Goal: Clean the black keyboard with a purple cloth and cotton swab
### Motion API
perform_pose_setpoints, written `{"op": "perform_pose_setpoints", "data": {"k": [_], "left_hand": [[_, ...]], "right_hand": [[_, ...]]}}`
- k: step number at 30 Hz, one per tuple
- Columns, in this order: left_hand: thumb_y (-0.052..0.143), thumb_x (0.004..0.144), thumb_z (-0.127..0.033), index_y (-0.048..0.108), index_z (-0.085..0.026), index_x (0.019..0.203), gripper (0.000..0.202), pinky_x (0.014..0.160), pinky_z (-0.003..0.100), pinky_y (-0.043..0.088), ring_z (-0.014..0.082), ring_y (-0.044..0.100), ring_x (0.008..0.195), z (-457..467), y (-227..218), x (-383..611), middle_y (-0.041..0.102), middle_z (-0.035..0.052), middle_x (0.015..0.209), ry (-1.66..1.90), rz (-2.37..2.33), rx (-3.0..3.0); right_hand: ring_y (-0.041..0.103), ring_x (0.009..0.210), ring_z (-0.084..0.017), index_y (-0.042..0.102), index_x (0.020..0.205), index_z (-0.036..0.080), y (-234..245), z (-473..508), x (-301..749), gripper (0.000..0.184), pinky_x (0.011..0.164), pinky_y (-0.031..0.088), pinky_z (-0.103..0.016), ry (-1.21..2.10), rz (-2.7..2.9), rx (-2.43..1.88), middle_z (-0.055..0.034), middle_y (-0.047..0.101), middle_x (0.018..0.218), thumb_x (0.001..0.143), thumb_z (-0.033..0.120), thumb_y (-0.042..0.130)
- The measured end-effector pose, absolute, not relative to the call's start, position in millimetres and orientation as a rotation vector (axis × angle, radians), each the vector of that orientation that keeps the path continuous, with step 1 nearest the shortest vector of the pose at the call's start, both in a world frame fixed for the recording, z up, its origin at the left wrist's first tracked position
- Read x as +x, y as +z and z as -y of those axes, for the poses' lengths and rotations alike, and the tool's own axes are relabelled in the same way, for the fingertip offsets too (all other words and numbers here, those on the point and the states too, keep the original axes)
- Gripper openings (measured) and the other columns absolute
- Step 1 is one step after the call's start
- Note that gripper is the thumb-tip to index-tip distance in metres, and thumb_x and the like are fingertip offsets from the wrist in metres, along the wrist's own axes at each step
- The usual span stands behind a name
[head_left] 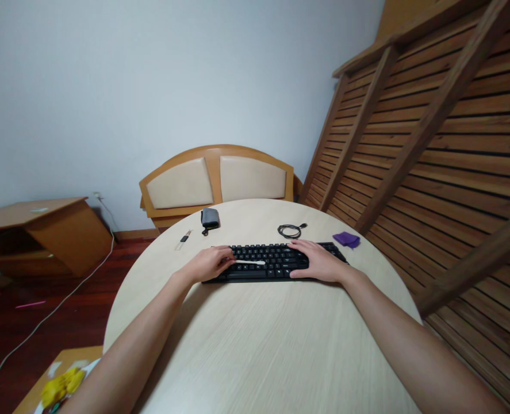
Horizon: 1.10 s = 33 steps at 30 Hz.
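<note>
The left hand (209, 263) pinches a thin white stick (251, 262) over the keyboard (272, 253), and the right hand (317, 261) lies flat and empty on it; pressing hard might snap the stick.

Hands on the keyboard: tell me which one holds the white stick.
The left hand pinches the thin white stick over the keys; the right hand lies flat on the keyboard, holding nothing.

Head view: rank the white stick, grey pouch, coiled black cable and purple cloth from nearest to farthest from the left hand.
1. white stick: held in the left hand, over the keyboard.
2. grey pouch: just beyond the hand.
3. coiled black cable: behind the keyboard, to the right.
4. purple cloth: far right, past the keyboard's end.
</note>
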State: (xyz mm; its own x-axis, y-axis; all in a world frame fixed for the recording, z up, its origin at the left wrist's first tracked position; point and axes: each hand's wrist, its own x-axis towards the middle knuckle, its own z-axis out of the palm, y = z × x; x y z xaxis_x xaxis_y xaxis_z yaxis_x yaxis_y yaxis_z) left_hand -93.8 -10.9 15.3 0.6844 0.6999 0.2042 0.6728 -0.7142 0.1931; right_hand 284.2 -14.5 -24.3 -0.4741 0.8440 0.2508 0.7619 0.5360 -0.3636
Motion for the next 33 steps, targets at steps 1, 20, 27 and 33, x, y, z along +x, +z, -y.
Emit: {"op": "perform_pose_setpoints", "data": {"k": [1, 20, 27, 33], "left_hand": [[0.046, 0.097, -0.032, 0.065, -0.022, 0.097, 0.022, 0.072, 0.029, 0.047, 0.0203, 0.064, 0.082, 11.1, 15.4, -94.3, 0.068, 0.0068, 0.096, 0.397, -1.129, 2.799], [0.041, 0.098, -0.016, 0.071, -0.019, 0.117, 0.035, 0.086, 0.029, 0.051, 0.0183, 0.064, 0.091, 14.6, 8.7, -79.4, 0.064, 0.0099, 0.106, 0.502, -0.938, 2.821], [0.040, 0.102, -0.019, 0.065, -0.023, 0.126, 0.035, 0.076, 0.027, 0.052, 0.0175, 0.063, 0.087, 31.1, 1.2, -49.4, 0.061, 0.0081, 0.110, 0.493, -1.080, 2.938], [0.048, 0.095, -0.007, 0.056, -0.026, 0.138, 0.047, 0.073, 0.027, 0.054, 0.0189, 0.064, 0.092, 45.6, -3.8, -25.8, 0.060, 0.0075, 0.115, 0.434, -1.167, 3.024]], "right_hand": [[0.038, 0.142, -0.037, 0.050, 0.147, 0.028, -23.8, 14.9, 283.8, 0.093, 0.117, 0.029, -0.057, 0.283, 2.377, -1.318, -0.0103, 0.044, 0.154, 0.069, 0.075, 0.070], [0.037, 0.142, -0.037, 0.050, 0.147, 0.025, -21.0, 16.6, 282.7, 0.094, 0.118, 0.029, -0.056, 0.283, 2.388, -1.326, -0.0114, 0.044, 0.154, 0.069, 0.075, 0.070], [0.037, 0.143, -0.036, 0.050, 0.147, 0.025, -23.1, 15.2, 283.8, 0.095, 0.118, 0.029, -0.055, 0.272, 2.389, -1.339, -0.0115, 0.042, 0.155, 0.069, 0.075, 0.070], [0.036, 0.142, -0.038, 0.051, 0.146, 0.025, -22.6, 15.4, 283.1, 0.094, 0.118, 0.029, -0.056, 0.288, 2.378, -1.334, -0.0115, 0.043, 0.155, 0.069, 0.074, 0.071]]}}
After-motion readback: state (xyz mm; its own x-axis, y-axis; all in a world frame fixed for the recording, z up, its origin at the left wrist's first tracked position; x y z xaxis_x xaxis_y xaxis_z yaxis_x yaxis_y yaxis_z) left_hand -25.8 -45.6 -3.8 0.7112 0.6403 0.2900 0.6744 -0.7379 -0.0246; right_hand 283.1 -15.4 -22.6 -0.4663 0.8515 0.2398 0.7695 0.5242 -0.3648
